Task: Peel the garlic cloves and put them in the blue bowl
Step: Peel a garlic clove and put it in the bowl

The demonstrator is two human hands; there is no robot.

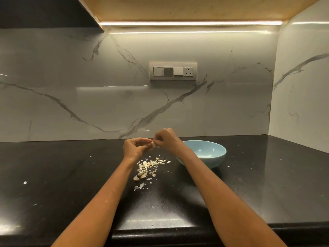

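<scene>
A: Nearest us is the rounded front edge of the glossy black stone countertop [160, 230], with both bare forearms reaching out over it. What are the hands doing?

B: The left hand [134, 148] is curled around a small pale garlic clove [153, 145], held up above the counter, just left of the bowl. The right hand [166, 139] meets it there, its fingertips [156, 142] pinched at the clove's tip, seemingly on a flake of skin.

A: How will that clove handle?

B: I'd judge it light and firm, while its papery skin is thin, brittle and tears easily. Best to steady the body and pick at the pointed end.

A: And the rest?

B: A loose pile of unpeeled cloves and white papery peelings [146, 169] lies on the counter between the arms.

A: The bowl?

B: The round light-blue glossy bowl [211, 157] sits just right of the hands. Its visible inside looks empty; the right wrist hides the near-left part.
</scene>
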